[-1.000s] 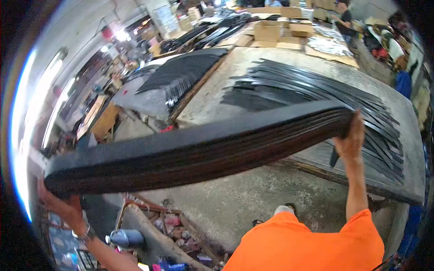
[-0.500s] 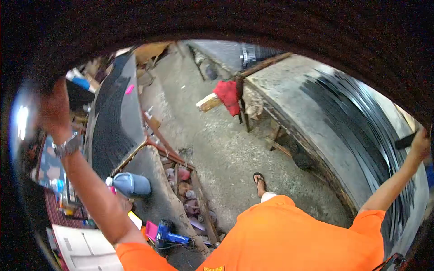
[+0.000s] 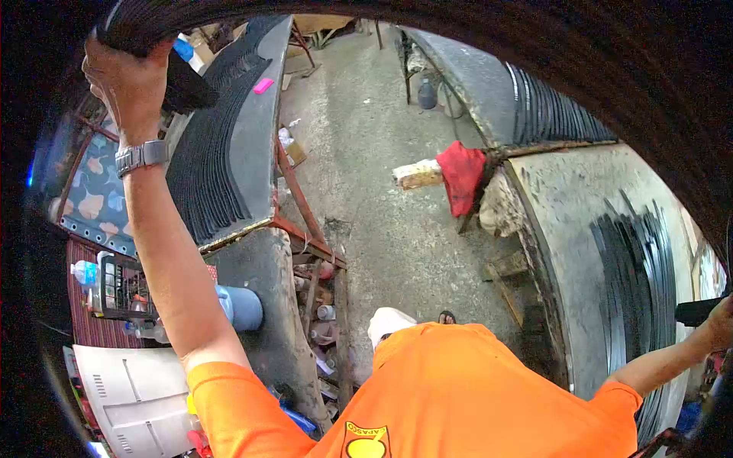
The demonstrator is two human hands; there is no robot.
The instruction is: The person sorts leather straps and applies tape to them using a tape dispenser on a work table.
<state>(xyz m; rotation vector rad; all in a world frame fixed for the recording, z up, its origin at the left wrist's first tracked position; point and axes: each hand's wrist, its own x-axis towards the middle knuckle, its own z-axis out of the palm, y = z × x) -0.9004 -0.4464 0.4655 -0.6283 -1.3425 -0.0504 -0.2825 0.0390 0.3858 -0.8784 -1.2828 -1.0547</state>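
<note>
Bundle of black strips (image 3: pixel 458 30) is held arched overhead, one end clenched in left hand (image 3: pixel 126 84), other end grasped by right hand (image 3: pixel 721 324).

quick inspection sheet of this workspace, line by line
surface: grey concrete-topped table on the right, second grey table on the left, both bearing fanned black strips
job's things: long bundle of black strips arched overhead
clutter: red cloth at the right table's corner, blue-grey cylinder, pink tag
hands: left hand and right hand each closed on one end of the bundle
cables: nothing seen
surroundings: bare concrete floor between the tables
</note>
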